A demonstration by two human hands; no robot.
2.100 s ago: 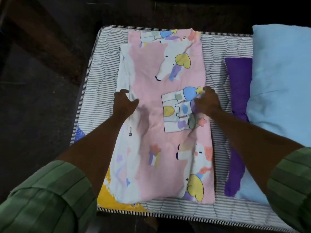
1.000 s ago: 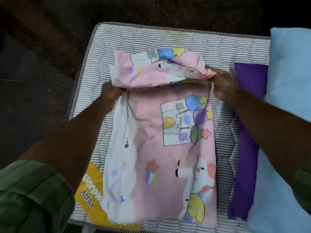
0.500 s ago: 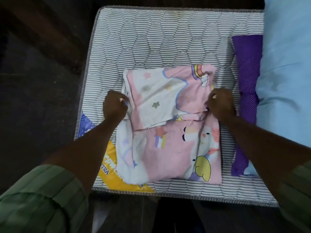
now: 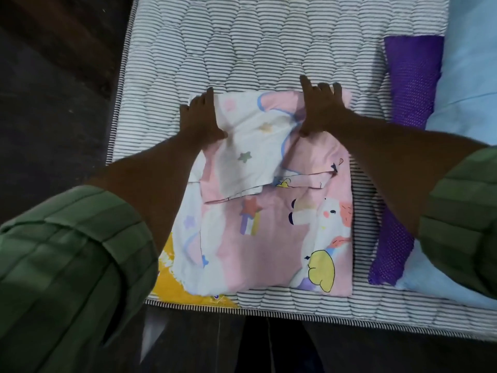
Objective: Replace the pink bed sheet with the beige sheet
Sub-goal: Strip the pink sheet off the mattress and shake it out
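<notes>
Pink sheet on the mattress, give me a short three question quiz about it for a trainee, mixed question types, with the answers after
1. True or false: both hands lie flat, fingers straight, on the far edge of the folded pink sheet.
2. Multiple choice: what lies directly to the right of the sheet? A) a purple cloth B) a beige sheet C) a wooden box
3. Fill in: the sheet rests on a bare mattress with a ______ pattern.

Key
1. True: the left hand and right hand press its far edge.
2. A: the purple cloth lies between the sheet and the light blue pillow.
3. Striped: the mattress is quilted, with dark and white stripes.
</notes>
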